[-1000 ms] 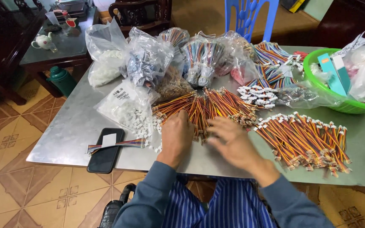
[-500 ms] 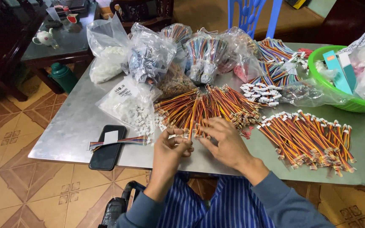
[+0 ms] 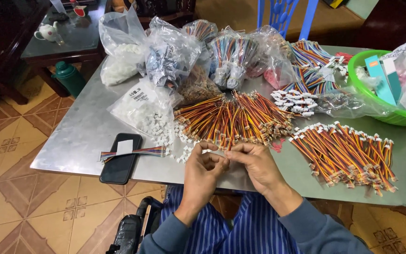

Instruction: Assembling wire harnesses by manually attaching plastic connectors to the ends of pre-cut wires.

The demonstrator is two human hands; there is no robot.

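Note:
My left hand (image 3: 204, 170) and my right hand (image 3: 255, 164) meet at the near edge of the metal table (image 3: 85, 131). The fingertips of both pinch a small white connector and a thin wire end between them. Just beyond the hands lies a heap of orange, red and yellow wire leads (image 3: 233, 120). Loose white plastic connectors (image 3: 177, 141) spill from an open clear bag (image 3: 142, 110) to the left of that heap. A second pile of wire leads with white plugs (image 3: 346, 153) lies to the right of my right hand.
A black phone (image 3: 121, 157) with a ribbon cable (image 3: 135, 151) across it lies at the left front. Several plastic bags of parts (image 3: 175, 51) stand at the back. A green basin (image 3: 386, 89) sits far right. A blue chair (image 3: 285, 14) stands behind the table.
Both hands pulled back from the wire heap toward the table's near edge and came together, fingertips now pinching a small connector and wire.

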